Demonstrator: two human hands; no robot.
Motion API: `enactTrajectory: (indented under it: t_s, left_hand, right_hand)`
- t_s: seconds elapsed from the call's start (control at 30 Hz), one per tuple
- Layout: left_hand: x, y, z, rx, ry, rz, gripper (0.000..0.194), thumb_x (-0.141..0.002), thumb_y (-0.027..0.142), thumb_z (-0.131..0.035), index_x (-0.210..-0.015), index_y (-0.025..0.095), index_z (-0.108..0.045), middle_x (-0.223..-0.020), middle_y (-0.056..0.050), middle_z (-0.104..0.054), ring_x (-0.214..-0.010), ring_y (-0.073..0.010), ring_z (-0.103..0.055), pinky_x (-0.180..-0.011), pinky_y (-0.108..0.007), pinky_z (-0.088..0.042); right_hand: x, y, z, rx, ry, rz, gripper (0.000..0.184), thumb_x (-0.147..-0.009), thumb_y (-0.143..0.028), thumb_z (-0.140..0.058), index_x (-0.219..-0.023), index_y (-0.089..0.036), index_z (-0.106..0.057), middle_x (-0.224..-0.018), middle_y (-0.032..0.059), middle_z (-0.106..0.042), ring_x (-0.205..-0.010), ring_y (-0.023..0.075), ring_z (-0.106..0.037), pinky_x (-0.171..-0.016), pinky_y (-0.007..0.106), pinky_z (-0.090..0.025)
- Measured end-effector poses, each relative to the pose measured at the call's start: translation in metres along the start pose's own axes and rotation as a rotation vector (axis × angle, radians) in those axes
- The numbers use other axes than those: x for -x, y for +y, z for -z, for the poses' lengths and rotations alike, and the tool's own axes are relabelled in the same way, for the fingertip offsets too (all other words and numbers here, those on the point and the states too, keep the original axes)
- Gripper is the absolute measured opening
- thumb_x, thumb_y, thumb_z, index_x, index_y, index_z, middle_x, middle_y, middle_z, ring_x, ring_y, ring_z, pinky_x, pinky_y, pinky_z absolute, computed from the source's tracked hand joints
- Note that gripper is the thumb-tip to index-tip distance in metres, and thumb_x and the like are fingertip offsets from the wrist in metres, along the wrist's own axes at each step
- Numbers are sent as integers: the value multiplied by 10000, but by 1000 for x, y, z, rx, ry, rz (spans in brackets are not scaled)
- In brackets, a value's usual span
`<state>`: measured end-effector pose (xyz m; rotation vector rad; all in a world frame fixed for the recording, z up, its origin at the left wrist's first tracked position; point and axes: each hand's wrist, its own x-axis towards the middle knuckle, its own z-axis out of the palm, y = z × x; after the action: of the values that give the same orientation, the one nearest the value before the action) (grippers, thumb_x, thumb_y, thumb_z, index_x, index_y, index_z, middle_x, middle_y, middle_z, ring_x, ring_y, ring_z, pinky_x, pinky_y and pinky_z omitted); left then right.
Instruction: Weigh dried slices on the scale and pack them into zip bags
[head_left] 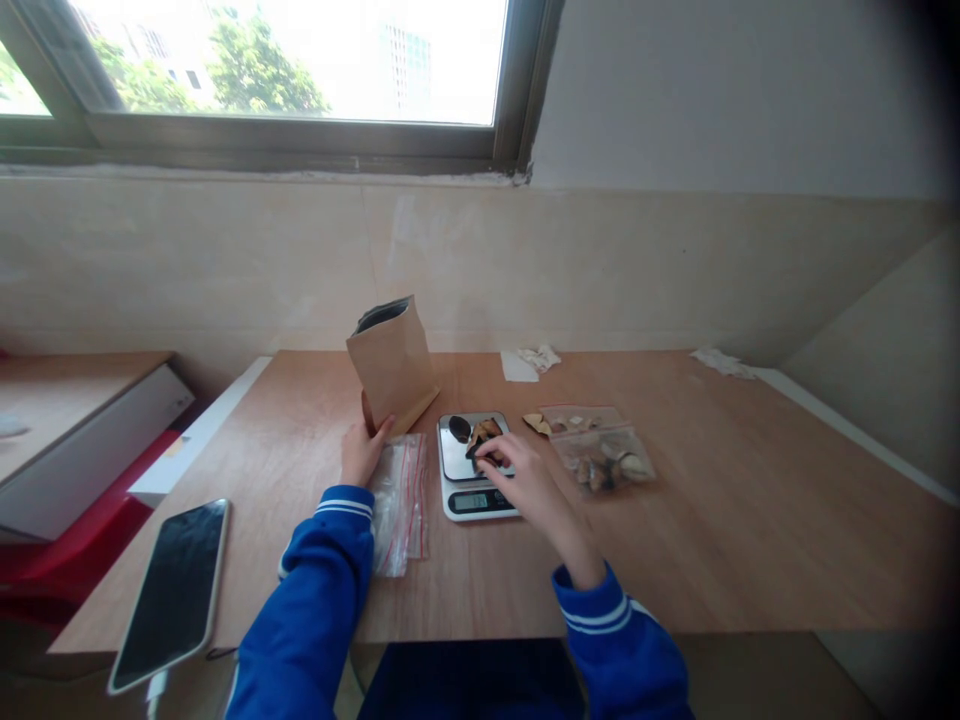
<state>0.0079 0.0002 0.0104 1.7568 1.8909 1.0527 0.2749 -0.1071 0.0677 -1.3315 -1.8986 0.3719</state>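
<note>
My left hand [363,450] grips the lower left edge of an open brown kraft paper bag [394,365], which stands tilted on the table. Beside that hand lie several clear zip bags [397,510] with red seal lines. A white digital kitchen scale [457,465] carries brown and dark dried slices [484,432] on its metal plate. Over the plate, my right hand [529,480] has thumb and fingers pinched at a dark dried slice, partly hidden by the fingers. The scale's display is lit, but its digits are too small to read.
Right of the scale lie filled clear zip bags [611,465] and a loose dried piece [537,424]. Crumpled tissue [540,358] sits near the wall, with more tissue [722,362] at the back right. A phone [172,590] with a cable lies at the left front edge.
</note>
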Motion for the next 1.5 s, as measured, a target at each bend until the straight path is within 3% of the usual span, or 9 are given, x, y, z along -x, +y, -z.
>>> enactTrajectory:
  t_s: [0.27,0.5,0.7,0.93,1.0,1.17,1.23,1.37,1.5]
  left_hand:
    - [2,4,2,0,9,9,482,-795,532,-544,-1063,149,-659,-871,-118,-724,-849,-285,-666,-688,-330,-461]
    - [2,3,0,-20,44,-20,448,-798,530,-542,-1029,159,-637,-877,-96,-704,-833,-256,-655,-696,-316,-455]
    - [10,15,12,16,344,-242,413,-796,433,-587,-1103,161,-538,-1080,-104,-619,-991,-230,-594,-882,-369,-429]
    - [46,25,43,90,838,-481,100,-783,258,-556,-845,194,-510,-832,-58,-570,-840,-209,-571,-798,-389,-443]
    - [62,32,54,64,751,-534,70,-782,249,-548,-834,205,-531,-795,-51,-582,-787,-206,-577,-775,-387,-447]
    - [97,45,73,-109,-103,-438,205,-875,329,-445,-970,274,-618,-793,-34,-646,-663,-176,-585,-688,-337,-467]
    - [107,40,71,-157,-312,-316,243,-857,418,-479,-1023,288,-599,-845,-32,-657,-651,-174,-595,-665,-331,-473]
    - [120,22,56,-146,-346,-184,376,-751,513,-600,-983,224,-539,-825,-44,-630,-730,-212,-622,-674,-342,-487]
    - [120,10,44,-79,-321,-154,260,-868,462,-442,-938,217,-491,-736,-8,-585,-689,-192,-609,-659,-327,-474]
  right_hand:
    - [-31,-11,-37,306,-114,14,94,-843,-221,-592,-894,-208,-671,-1046,105,-566,-1006,262,-502,-876,413,-397]
    - [8,-7,-22,206,87,-78,178,-899,-239,-484,-971,-245,-647,-1133,80,-537,-1038,245,-492,-887,398,-368]
    - [73,-5,-25,128,197,-142,243,-883,-176,-438,-936,-261,-659,-1081,73,-562,-1002,232,-539,-908,421,-377]
    - [118,2,-24,12,245,-249,291,-867,-129,-394,-859,-281,-642,-987,70,-587,-967,247,-559,-876,423,-432]
    - [121,3,-24,2,245,-263,295,-867,-123,-391,-859,-278,-641,-981,70,-590,-969,248,-556,-876,417,-435]
    - [122,4,-27,11,229,-245,304,-855,-100,-389,-864,-277,-636,-980,64,-591,-955,243,-561,-864,406,-442]
    - [122,4,-28,6,224,-242,306,-854,-94,-389,-871,-278,-633,-981,63,-588,-951,242,-559,-866,407,-440]
    - [123,4,-29,-11,215,-244,294,-851,-90,-402,-872,-272,-633,-974,60,-585,-948,239,-551,-865,404,-434]
    - [123,4,-29,-40,198,-253,295,-859,-84,-398,-873,-262,-633,-959,54,-587,-941,230,-540,-864,392,-421]
